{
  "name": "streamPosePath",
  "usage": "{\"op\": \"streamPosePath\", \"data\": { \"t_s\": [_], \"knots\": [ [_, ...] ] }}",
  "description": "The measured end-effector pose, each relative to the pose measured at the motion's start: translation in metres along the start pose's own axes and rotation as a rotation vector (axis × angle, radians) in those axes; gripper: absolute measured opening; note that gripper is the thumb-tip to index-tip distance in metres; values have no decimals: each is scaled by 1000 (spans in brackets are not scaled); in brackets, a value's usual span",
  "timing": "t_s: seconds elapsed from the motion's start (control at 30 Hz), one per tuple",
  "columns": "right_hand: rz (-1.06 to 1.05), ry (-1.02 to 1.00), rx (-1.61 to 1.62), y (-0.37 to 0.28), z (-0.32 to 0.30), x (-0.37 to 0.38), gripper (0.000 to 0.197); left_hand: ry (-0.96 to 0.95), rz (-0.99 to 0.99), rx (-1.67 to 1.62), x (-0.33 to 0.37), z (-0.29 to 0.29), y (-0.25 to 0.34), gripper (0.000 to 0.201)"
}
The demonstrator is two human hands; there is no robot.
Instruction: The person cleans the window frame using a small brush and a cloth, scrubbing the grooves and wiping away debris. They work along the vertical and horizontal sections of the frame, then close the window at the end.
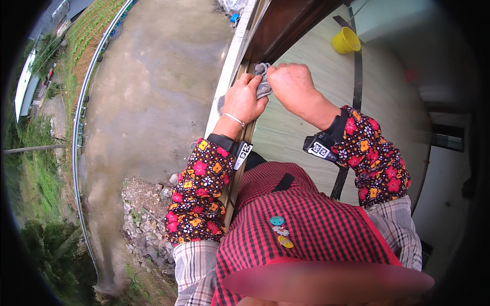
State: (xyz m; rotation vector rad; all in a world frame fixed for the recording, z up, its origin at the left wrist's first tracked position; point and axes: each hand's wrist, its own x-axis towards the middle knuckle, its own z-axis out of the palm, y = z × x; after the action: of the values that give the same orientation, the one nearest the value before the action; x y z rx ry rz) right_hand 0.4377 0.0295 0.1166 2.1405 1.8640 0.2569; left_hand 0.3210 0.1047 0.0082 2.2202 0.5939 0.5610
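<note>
A grey cloth [264, 88] lies bunched on the window sill track [248, 131], close to the corner of the dark brown window frame [279, 25]. My left hand [242, 102] is closed on the cloth, with part of it showing beneath the wrist on the outer side. Beside it on the inner side, my right hand [296, 87] is curled into a fist, its fingertips pinching the cloth's edge; those fingertips are partly hidden. Floral sleeve covers and wrist straps with patterned tags cover both forearms.
Inside, to the right, a yellow bucket [345, 41] stands on the pale floor [319, 56], which has dark strips across it. Outside, far below on the left, are muddy ground [153, 76], a rubble heap [148, 219] and a curved railing [76, 137]. My checked apron [306, 224] is against the sill.
</note>
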Motion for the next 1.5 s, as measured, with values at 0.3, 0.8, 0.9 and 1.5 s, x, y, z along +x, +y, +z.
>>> {"op": "streamPosePath", "data": {
  "t_s": [0.3,0.8,0.9,1.5],
  "knots": [
    [105,21,260,24,-3,-49,19,-16,-90,-62,0,4,-3,46],
    [119,130,156,7,2,-31,10,-75,-57,16,14,-4,-5,50],
    [90,179,189,7,-4,-29,9,-66,-98,24,18,-5,-6,48],
    [50,-90,-75,-12,-1,15,8,-61,-48,-5,14,-2,2,42]
  ]
}}
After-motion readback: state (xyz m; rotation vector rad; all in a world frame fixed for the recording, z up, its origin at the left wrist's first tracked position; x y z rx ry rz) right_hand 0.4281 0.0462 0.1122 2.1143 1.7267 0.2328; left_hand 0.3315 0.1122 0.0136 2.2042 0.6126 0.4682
